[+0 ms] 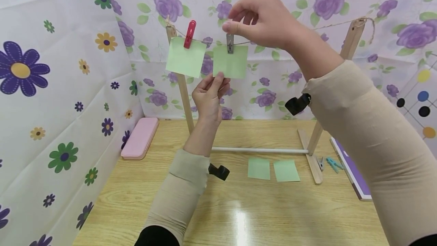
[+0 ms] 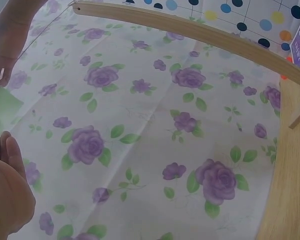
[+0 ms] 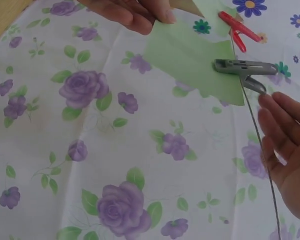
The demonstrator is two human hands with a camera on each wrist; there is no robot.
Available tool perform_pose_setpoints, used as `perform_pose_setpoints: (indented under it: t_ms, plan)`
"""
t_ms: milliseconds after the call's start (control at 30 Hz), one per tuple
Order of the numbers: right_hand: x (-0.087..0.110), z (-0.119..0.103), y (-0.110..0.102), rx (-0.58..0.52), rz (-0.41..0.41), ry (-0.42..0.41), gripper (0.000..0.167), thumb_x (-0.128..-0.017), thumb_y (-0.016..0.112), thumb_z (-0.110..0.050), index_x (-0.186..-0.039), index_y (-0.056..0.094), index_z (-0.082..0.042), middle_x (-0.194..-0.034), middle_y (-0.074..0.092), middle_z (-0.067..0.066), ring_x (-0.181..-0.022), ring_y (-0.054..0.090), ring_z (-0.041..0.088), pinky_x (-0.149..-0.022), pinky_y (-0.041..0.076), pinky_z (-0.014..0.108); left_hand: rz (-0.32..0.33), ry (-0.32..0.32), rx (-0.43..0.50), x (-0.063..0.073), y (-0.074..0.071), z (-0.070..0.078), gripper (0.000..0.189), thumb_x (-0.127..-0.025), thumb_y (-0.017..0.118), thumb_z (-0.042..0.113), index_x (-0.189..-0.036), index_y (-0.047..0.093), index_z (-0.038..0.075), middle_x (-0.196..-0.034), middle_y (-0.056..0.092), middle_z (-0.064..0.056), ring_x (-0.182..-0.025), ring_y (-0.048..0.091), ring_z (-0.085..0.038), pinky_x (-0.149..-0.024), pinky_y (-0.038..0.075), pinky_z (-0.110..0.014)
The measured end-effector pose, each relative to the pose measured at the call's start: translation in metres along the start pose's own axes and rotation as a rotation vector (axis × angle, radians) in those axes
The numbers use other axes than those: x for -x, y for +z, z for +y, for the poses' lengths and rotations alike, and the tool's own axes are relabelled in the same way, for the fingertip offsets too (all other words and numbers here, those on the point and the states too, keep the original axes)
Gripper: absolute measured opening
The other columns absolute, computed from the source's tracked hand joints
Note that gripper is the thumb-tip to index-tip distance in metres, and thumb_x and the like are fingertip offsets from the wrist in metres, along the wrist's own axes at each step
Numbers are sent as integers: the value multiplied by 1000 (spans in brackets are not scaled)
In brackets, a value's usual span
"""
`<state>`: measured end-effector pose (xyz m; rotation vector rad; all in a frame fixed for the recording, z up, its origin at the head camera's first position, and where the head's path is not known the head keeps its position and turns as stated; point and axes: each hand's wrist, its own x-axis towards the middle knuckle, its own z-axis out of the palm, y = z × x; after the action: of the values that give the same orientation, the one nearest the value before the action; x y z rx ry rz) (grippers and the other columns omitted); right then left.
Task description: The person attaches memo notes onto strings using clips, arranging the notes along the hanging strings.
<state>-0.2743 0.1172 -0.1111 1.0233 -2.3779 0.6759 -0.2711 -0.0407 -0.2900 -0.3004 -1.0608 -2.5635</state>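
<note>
A green paper note (image 1: 235, 65) hangs from a thin string (image 3: 259, 127), held at its top edge by a grey clothespin (image 1: 230, 44). My left hand (image 1: 211, 97) pinches the note's lower left edge between thumb and fingers. Just above the clothespin is my right hand (image 1: 264, 22); in the right wrist view its fingers (image 3: 285, 125) are parted and stand off the clothespin's spread handles. To the left, a second green note (image 1: 186, 59) hangs on the same string under a red clothespin (image 1: 189, 34).
Wooden posts (image 1: 353, 35) carry the string, with a white rod (image 1: 259, 150) between them low down. On the table lie two green notes (image 1: 258, 168), a grey clothespin (image 1: 320, 163), a blue clothespin (image 1: 334, 164), a purple book (image 1: 355, 174) and a pink case (image 1: 140, 137).
</note>
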Motion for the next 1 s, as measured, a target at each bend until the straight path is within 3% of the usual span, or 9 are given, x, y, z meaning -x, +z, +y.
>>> perform_pose_setpoints:
  t_ms: [67,167,333,567,700,833,1000]
  plan:
    - [2,2,1,5,94,-31,36,-97,69,-35,-115,73,-4,-106,72,5,-87,59,10,-80,48,19,3,-1,4,0,0,0,14,-92,73,-1,-85,70,10,-79,75,-3,-71,74,-14,-70,64,-25]
    - [7,7,5,3,257,-158,33,-95,71,-29,-112,72,0,-106,72,10,-92,60,18,-80,48,23,7,-6,-8,0,-1,0,12,-92,73,0,-86,72,10,-80,75,-3,-72,74,-14,-71,64,-25]
    - [20,17,19,1,535,-382,39,-90,66,-33,-98,72,4,-89,68,18,-81,59,30,-72,45,26,-13,-20,-50,0,-1,0,10,-92,73,2,-92,74,11,-82,74,-2,-74,73,-13,-77,64,-27]
    - [57,6,44,-100,889,-421,68,-94,55,-61,-77,66,4,-66,59,18,-61,49,31,-62,35,20,-57,-28,-61,0,-1,-1,13,-92,71,-2,-94,69,11,-78,70,-1,-75,74,-13,-78,64,-26]
    - [93,11,61,-146,935,-377,68,-95,58,-60,-72,66,4,-62,58,17,-57,48,32,-60,35,21,-80,-35,-68,0,-2,-3,16,-93,70,-4,-92,66,11,-80,71,0,-77,74,-13,-77,64,-25]
    - [136,32,79,-164,875,-301,64,-95,61,-55,-72,67,5,-63,60,18,-57,50,27,-63,38,16,-98,-47,-96,-1,-6,-4,16,-92,71,-3,-91,67,12,-83,73,0,-81,75,-15,-82,63,-30]
    - [189,50,99,-218,812,-170,54,-96,65,-40,-74,66,9,-64,61,19,-61,49,10,-62,39,11,-97,-108,-131,1,-17,-4,13,-93,73,3,-102,69,10,-92,75,-1,-88,74,-16,-93,59,-39]
